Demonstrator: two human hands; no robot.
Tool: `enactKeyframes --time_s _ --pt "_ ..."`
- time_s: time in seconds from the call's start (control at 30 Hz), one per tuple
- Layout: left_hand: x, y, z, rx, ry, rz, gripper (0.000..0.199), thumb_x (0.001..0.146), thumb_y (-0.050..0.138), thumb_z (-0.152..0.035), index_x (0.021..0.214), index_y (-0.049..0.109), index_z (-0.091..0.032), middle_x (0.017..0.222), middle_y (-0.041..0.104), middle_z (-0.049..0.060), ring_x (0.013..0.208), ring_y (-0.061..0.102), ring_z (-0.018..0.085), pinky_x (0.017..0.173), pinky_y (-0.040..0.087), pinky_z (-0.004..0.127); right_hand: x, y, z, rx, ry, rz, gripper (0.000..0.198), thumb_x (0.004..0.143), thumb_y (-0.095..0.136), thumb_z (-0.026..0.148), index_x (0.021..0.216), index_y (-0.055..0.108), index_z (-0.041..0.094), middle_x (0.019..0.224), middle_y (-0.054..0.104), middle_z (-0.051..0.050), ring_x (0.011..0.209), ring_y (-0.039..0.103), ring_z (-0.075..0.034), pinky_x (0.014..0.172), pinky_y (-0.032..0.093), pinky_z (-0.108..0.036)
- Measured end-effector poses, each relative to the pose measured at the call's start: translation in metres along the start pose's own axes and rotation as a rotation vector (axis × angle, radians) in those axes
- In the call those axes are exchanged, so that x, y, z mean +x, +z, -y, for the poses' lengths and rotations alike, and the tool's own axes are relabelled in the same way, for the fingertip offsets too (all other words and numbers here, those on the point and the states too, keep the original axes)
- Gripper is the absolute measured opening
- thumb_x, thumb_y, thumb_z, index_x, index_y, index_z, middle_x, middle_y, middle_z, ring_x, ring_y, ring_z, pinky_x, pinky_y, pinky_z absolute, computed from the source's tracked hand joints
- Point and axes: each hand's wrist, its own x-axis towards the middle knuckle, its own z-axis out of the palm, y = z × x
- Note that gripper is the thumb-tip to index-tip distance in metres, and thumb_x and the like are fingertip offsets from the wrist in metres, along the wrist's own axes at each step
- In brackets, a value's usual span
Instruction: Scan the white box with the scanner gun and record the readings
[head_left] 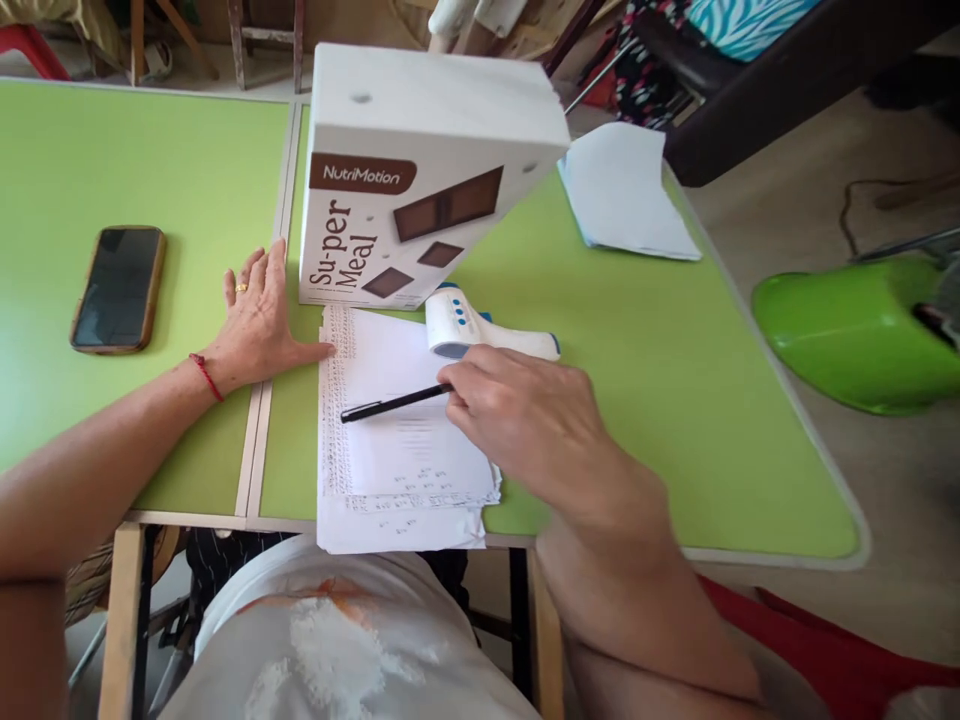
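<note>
My right hand [525, 425] is closed around one end of a black pen [390, 403], which points left across a stack of paper sheets [420, 450]. Handwriting runs along the sheets' left side and lower part. My left hand [259, 318] lies flat with its fingers spread on the green table, its thumb touching the left edge of the paper. A ring and a red wrist string show on that arm. Just beyond my right hand lies a white and blue infrared thermometer [457, 322], partly over the top sheet. A large white NutriMotion box [375, 230] stands behind the paper.
A phone [118, 290] in a brown case lies on the green table [637, 420] at the left. Another stack of white paper [626, 195] rests at the far right edge. A bright green object [855, 335] stands beyond the table's right side.
</note>
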Motion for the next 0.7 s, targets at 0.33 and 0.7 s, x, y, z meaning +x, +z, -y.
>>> enactKeyframes --time_s 0.33,0.7 --pt "-0.003 -0.014 0.006 -0.016 0.031 -0.213 0.105 0.073 0.052 -0.045 0.159 0.01 -0.001 0.162 0.032 0.019 0.153 0.024 0.028 0.127 0.015 0.04 0.012 -0.038 -0.033 0.174 0.398 -0.022 0.014 0.079 0.068 0.018 0.092 0.073 0.021 0.089 0.074 -0.009 0.074 0.065 -0.024 0.06 0.039 -0.035" --pt "-0.002 -0.015 0.012 -0.087 0.0 -0.158 0.108 0.071 0.052 -0.046 0.161 0.008 -0.005 0.162 0.035 0.016 0.154 0.025 0.029 0.128 0.015 0.044 0.038 -0.021 -0.078 0.484 0.439 0.219 0.046 0.07 0.068 0.007 0.115 0.072 0.012 0.128 0.066 -0.022 0.105 0.066 -0.027 0.087 0.051 -0.039"
